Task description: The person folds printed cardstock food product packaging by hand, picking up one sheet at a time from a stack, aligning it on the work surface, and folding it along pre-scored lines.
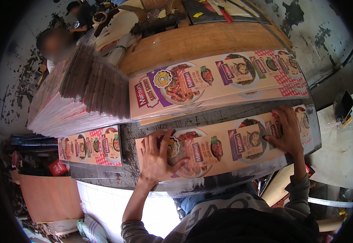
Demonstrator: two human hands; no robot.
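A long printed cardboard-like strip [221, 150], peach with pictures of food plates, lies lengthwise on the dark worn tabletop [130, 162] in front of me. My left hand [157, 157] rests on its left end, fingers stretched toward the far edge and thumb spread. Over the right part lies my right hand [286, 133], fingers curved across the far edge and thumb apart on the printed face. A small dark patch shows at the right thumb's tip; I cannot tell what it is. Just beyond, a low stack of matching strips [215, 83] sits, with shiny film along its edges.
A tall leaning pile of film-edged strips [85, 87] stands at the left, with another printed strip [89, 146] below it. Behind is a wooden board [184, 46] with red-handled tools [226, 15]. Two people are at the far left. A brown panel [49, 198] stands lower left.
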